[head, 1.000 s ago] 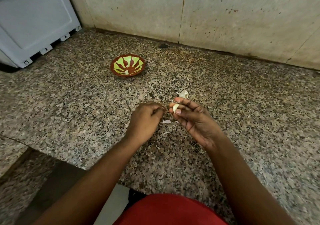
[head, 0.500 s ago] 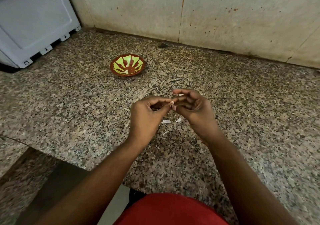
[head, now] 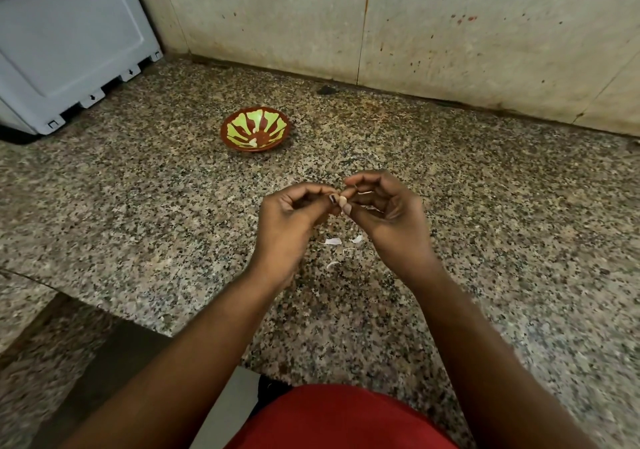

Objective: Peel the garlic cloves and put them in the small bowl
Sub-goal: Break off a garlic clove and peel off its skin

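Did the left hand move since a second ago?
Yes. The left hand rose off the granite counter toward the small bowl, meeting the right hand at the garlic clove.

Counter: we see speckled granite (head: 138, 213) across the middle of the frame.
Wall: we see stained beige panels (head: 450, 33) along the top.
Upper left: we see a grey plastic crate (head: 62, 43).

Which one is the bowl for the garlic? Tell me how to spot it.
Look at the speckled granite counter, toward the back wall. The small bowl sits there alone, beyond both hands. It's the only round dish, reddish-brown with bright green petal shapes inside.
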